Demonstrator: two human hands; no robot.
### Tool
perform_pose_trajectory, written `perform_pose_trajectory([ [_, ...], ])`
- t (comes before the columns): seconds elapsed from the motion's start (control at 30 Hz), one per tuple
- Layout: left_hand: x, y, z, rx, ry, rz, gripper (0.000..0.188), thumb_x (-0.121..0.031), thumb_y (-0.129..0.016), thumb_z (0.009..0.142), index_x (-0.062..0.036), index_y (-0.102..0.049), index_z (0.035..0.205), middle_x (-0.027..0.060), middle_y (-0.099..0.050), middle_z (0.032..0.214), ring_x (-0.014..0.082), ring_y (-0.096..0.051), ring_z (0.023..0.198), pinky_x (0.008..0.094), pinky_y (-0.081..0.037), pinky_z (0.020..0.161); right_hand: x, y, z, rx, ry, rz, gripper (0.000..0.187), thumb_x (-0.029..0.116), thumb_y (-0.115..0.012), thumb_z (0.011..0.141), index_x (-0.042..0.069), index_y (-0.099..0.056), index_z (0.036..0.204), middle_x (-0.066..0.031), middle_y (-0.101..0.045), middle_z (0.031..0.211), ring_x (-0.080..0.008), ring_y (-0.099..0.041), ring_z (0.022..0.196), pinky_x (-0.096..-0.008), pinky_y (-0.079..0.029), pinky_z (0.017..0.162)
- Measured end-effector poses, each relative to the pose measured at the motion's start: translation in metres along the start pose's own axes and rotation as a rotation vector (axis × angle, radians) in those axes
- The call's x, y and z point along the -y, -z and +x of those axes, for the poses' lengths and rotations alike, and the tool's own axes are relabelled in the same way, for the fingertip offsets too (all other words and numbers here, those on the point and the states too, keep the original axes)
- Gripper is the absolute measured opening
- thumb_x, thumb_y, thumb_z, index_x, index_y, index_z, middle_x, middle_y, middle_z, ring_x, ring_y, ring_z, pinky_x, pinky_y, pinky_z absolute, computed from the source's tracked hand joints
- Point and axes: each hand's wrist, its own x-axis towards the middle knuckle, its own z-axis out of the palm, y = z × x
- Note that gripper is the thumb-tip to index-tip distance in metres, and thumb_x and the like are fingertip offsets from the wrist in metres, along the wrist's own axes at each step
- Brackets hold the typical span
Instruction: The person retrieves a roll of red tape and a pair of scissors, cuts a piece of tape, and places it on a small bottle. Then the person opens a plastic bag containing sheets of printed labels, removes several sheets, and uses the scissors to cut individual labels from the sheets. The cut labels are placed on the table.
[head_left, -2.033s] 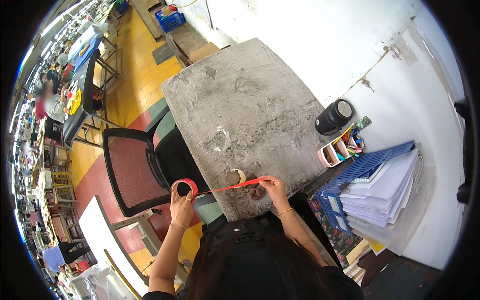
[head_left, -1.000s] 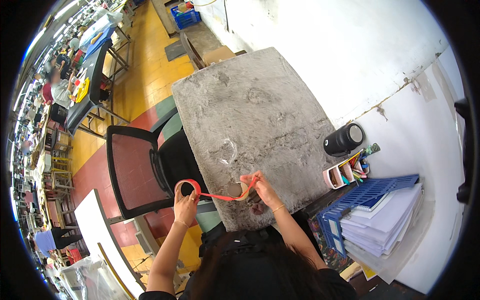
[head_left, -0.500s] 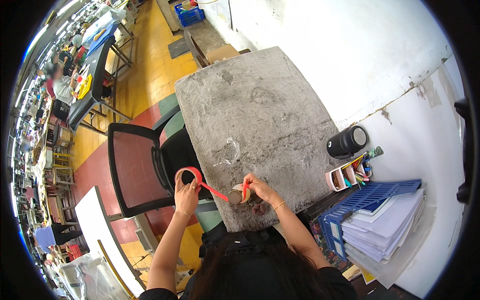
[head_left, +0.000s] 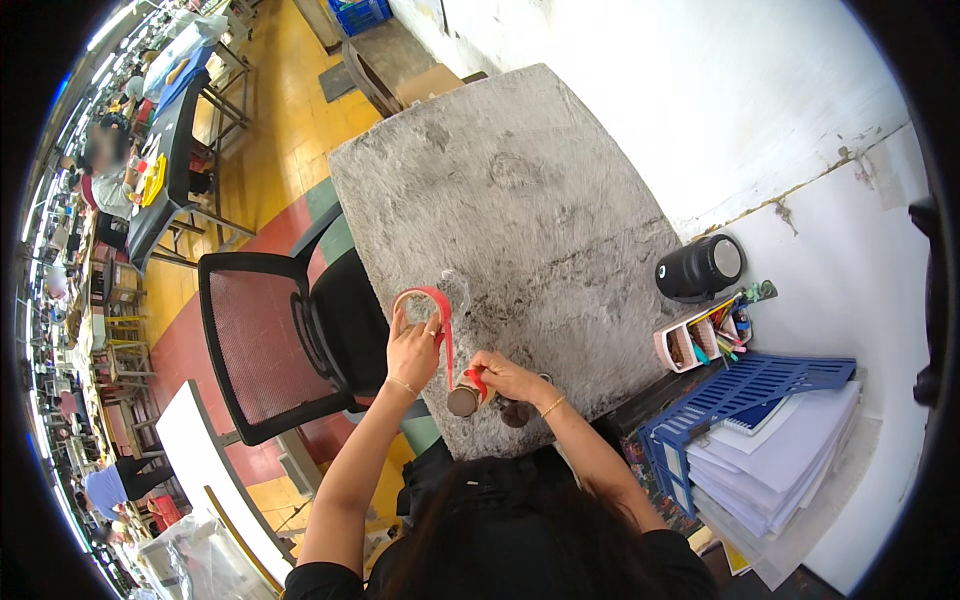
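My left hand (head_left: 413, 355) grips a roll of red tape (head_left: 434, 295), thumb and fingers closed around its ring. From the roll a red strip (head_left: 449, 345) runs down to a small jar with a round brown lid (head_left: 463, 401). My right hand (head_left: 508, 378) is closed at the jar, its fingers on the red tape that lies across the jar's side. The jar appears tilted, lid toward me, with its far end hidden by the right hand. Beside it, under the right wrist, is a dark brown round object (head_left: 515, 413), partly covered.
A grey fuzzy cloth (head_left: 560, 230) covers the table. At its right stand a black cylindrical device (head_left: 690, 272), a pen holder (head_left: 684, 345) and a blue rack (head_left: 780, 375) with papers (head_left: 775, 470). A mesh chair (head_left: 265, 345) stands at the left.
My left hand has carried the tape roll rightward and farther over the table, so the strip now runs more steeply to the jar. The right hand has shifted slightly nearer and left.
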Motion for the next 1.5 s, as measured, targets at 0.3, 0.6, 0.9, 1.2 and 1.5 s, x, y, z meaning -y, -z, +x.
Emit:
perform_pose_trajectory([
  [0.3,-0.02,-0.021,-0.002,-0.023,0.022,0.041,0.035,-0.009,-0.052,0.083,-0.0058,-0.056,0.118,0.0065,-0.064,0.087,0.0208,-0.065,0.088,0.0433,-0.027,0.11,0.014,0.001,0.001,0.056,-0.009,-0.239,0.017,0.02,-0.052,0.085,0.014,-0.055,0.101,-0.0054,-0.055,0.102,-0.0262,-0.05,0.103,-0.041,-0.035,0.093],
  [0.6,-0.036,-0.023,-0.011,0.038,0.172,-0.045,0.032,-0.003,-0.05,0.082,-0.0016,-0.058,0.113,0.0092,-0.064,0.092,0.024,-0.062,0.098,0.0452,-0.023,0.113,0.022,-0.01,-0.002,-0.11,0.061,-0.096,0.031,0.032,-0.065,0.086,0.005,-0.052,0.097,-0.0092,-0.053,0.084,-0.0247,-0.055,0.081,-0.0343,-0.044,0.075],
  [0.9,-0.036,-0.03,-0.015,0.022,0.228,0.008,0.037,-0.01,-0.05,0.085,-0.0023,-0.054,0.122,0.0082,-0.065,0.091,0.0223,-0.063,0.095,0.0453,-0.02,0.113,0.038,-0.04,-0.045,-0.743,-0.018,-0.062,0.015,0.015,-0.057,0.093,0.001,-0.054,0.09,-0.0093,-0.048,0.081,-0.0181,-0.049,0.071,-0.0312,-0.042,0.066],
  [1.2,-0.039,-0.042,-0.021,0.0,0.251,0.008,0.034,-0.009,-0.046,0.088,-0.0054,-0.054,0.121,0.0072,-0.064,0.092,0.0213,-0.063,0.096,0.0451,-0.021,0.113,0.059,-0.067,-0.077,-0.629,0.031,-0.278,0.039,-0.001,-0.058,0.083,0.003,-0.054,0.121,-0.0142,-0.05,0.114,-0.0273,-0.056,0.098,-0.0332,-0.047,0.085],
  [1.5,-0.043,-0.047,-0.025,0.05,0.244,0.018,0.035,-0.009,-0.042,0.09,-0.006,-0.053,0.123,0.0075,-0.064,0.096,0.0221,-0.064,0.094,0.0453,-0.02,0.114,0.026,-0.072,-0.054,-0.516,-0.146,-0.435,0.073,-0.007,-0.062,0.065,0.014,-0.047,0.134,-0.0166,-0.043,0.122,-0.0367,-0.043,0.117,-0.0434,-0.038,0.098],
])
